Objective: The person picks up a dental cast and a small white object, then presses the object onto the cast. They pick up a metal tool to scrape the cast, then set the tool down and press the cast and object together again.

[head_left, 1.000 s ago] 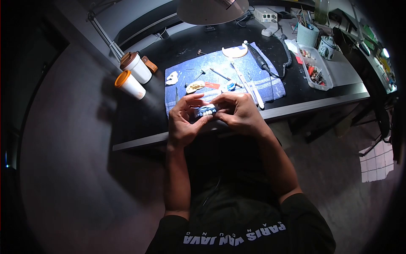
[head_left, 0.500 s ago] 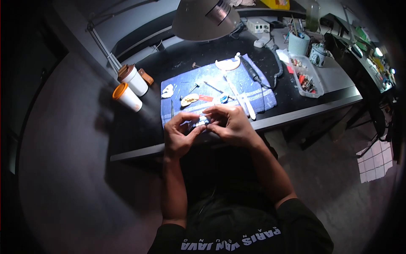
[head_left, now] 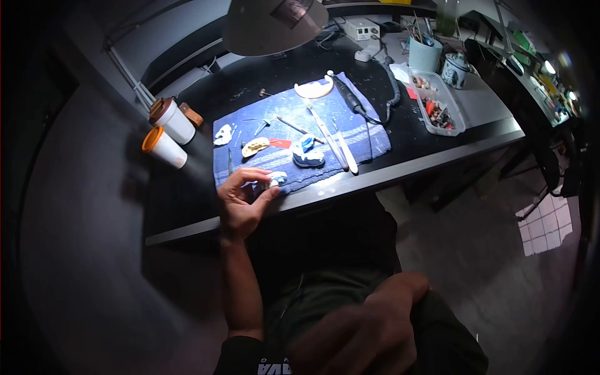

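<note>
My left hand (head_left: pixel 244 203) pinches a small white and pale blue piece (head_left: pixel 276 179) over the front edge of a blue towel (head_left: pixel 369 134). My right hand (head_left: pixel 362 337) is low in front of my body, blurred, its fingers smeared. Close to the held piece, on the towel, are a dark blue and white mould-like piece (head_left: pixel 308 153), a cream piece (head_left: pixel 255 147) and a red strip (head_left: pixel 280 144). Two slim white-handled tools (head_left: pixel 331 142) lie to their right. A white curved piece (head_left: pixel 314 89) rests at the towel's back.
A lamp shade (head_left: pixel 272 25) hangs over the desk. Two cups (head_left: pixel 172 122) (head_left: pixel 165 148) stand at the left. A black handpiece (head_left: pixel 349 95) with a cord lies at the towel's right. Further right are a plastic box (head_left: pixel 440 106) and a tool holder (head_left: pixel 425 55).
My right hand has left the small piece and moved down toward my body. My left hand still holds the piece. The view has shifted, and the dark blue piece now shows fully.
</note>
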The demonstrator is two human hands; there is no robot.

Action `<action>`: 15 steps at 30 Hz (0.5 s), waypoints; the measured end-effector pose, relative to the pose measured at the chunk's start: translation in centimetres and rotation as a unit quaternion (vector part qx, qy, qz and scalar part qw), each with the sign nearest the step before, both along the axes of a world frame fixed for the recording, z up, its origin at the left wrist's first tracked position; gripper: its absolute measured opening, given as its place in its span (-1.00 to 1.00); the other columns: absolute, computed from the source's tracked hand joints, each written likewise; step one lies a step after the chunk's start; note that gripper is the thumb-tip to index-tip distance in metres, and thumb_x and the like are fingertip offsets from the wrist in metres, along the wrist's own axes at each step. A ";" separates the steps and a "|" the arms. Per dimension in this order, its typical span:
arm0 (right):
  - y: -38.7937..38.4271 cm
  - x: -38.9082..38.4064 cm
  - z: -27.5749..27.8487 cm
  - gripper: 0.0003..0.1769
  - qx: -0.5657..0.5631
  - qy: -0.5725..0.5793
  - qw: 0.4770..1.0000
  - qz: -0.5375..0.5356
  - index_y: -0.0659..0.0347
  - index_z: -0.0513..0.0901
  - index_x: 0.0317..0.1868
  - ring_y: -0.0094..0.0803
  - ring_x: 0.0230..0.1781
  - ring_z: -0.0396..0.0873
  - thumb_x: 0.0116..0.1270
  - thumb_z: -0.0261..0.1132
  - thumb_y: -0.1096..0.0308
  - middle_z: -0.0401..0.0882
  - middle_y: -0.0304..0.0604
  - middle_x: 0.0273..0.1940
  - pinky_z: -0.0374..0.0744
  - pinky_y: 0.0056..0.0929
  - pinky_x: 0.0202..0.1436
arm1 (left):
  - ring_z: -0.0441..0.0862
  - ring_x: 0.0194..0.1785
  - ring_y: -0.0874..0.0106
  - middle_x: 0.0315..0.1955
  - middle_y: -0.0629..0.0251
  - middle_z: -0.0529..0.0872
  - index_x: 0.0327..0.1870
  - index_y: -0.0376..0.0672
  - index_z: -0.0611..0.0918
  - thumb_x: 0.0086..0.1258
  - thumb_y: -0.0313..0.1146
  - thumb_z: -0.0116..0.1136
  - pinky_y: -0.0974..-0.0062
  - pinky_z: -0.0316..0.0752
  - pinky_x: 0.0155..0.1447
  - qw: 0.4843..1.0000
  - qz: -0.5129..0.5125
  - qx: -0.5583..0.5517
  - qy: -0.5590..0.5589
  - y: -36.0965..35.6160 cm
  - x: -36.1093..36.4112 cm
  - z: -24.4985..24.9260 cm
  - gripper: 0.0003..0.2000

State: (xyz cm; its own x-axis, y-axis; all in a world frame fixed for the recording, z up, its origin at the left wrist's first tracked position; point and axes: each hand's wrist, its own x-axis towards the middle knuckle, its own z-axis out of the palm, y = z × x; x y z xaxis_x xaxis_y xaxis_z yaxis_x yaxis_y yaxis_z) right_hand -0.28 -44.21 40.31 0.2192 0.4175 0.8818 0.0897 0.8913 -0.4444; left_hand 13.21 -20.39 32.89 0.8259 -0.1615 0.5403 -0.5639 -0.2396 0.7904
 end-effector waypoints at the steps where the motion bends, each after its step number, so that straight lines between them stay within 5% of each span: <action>1: 1.4 -1.6 0.3 -0.52 0.047 0.039 0.997 0.039 0.50 0.73 0.19 -0.06 -0.10 0.73 0.72 0.25 0.13 0.71 0.13 0.00 0.65 -0.19 -0.06 | 0.77 0.12 0.42 -0.01 0.12 0.81 -0.07 -0.33 0.76 0.30 -0.69 0.57 0.46 0.65 0.26 1.000 -0.001 0.000 -0.004 0.1 0.1 -0.1 -0.75; 7: 2.6 -3.4 0.4 -0.71 0.105 0.126 0.977 0.137 0.51 0.75 0.01 -0.17 -0.31 0.64 0.69 0.33 0.35 0.67 0.03 -0.20 0.55 -0.24 -0.28 | 0.77 0.11 0.41 -0.02 0.13 0.81 -0.07 -0.33 0.76 0.29 -0.71 0.56 0.46 0.64 0.27 1.000 0.002 0.012 -0.010 0.1 0.0 0.0 -0.75; 15: 1.2 -1.8 0.3 -0.77 0.100 0.088 0.991 0.004 0.44 0.76 -0.11 -0.20 -0.35 0.63 0.66 0.37 0.38 0.66 -0.02 -0.25 0.53 -0.26 -0.30 | 0.77 0.14 0.39 -0.02 0.13 0.80 -0.07 -0.34 0.76 0.28 -0.72 0.55 0.43 0.62 0.30 1.000 -0.001 0.005 -0.018 0.1 0.3 -0.2 -0.75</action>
